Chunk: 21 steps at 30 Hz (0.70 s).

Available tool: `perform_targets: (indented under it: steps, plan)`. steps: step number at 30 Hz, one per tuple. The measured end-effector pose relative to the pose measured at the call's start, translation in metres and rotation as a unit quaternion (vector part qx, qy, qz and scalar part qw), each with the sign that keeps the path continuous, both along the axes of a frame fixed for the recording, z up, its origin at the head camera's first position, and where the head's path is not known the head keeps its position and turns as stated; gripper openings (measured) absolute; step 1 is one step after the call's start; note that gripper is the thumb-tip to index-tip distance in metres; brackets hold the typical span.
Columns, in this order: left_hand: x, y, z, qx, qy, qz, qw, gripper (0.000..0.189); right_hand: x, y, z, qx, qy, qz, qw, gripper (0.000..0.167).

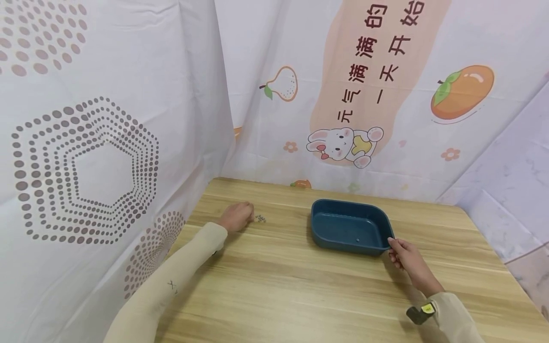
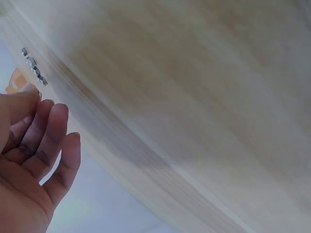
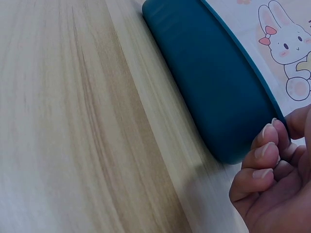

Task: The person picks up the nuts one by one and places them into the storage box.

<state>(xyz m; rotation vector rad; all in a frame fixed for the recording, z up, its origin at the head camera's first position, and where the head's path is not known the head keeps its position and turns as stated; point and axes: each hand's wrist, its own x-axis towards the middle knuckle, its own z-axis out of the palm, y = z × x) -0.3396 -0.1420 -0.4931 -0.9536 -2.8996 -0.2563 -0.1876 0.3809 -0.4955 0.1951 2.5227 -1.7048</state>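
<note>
Several small metal nuts (image 1: 260, 218) lie in a loose pile on the wooden table; they also show in the left wrist view (image 2: 34, 66). Just left of them is my left hand (image 1: 237, 216), its thumb and index fingertips close together and the other fingers bent. Whether anything sits between those fingertips is hidden. A dark blue plastic tray (image 1: 347, 226) with rounded corners stands right of the pile, one small nut (image 1: 358, 240) on its floor. My right hand (image 1: 409, 262) pinches the tray's near right rim between thumb and fingers, the other fingers curled beneath.
The wood-grain table (image 1: 274, 295) reaches back to a printed white curtain (image 1: 266, 128). Another curtain (image 1: 184, 119) hangs along the left side, near my left arm. A black device with a yellow label (image 1: 422, 313) is on my right wrist.
</note>
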Motion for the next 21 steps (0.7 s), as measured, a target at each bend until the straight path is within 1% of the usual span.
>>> perform_targets:
  steps: [2, 5, 9, 16, 21]
  plan:
    - [-0.001, 0.000, 0.001, 0.005, 0.004, 0.003, 1.0000, 0.013, 0.000, 0.000, 0.001, 0.002, 0.001, 0.003, 1.0000, 0.051]
    - [-0.003, 0.002, 0.002, 0.016, 0.020, 0.007, 0.9996, 0.013, 0.000, 0.000, 0.000, 0.005, 0.003, 0.002, 1.0000, 0.052]
    - [-0.003, 0.004, 0.005, 0.037, 0.028, 0.006, 0.9989, 0.013, -0.001, 0.001, -0.001, 0.006, 0.007, 0.002, 1.0000, 0.053]
    - [0.000, 0.007, 0.010, 0.065, 0.011, 0.009, 0.9978, 0.015, -0.001, 0.001, -0.002, 0.004, 0.008, 0.003, 1.0000, 0.054]
    - [0.001, 0.008, 0.012, 0.070, 0.013, 0.004, 0.9974, 0.015, 0.000, 0.001, -0.002, 0.004, 0.006, 0.004, 1.0000, 0.053]
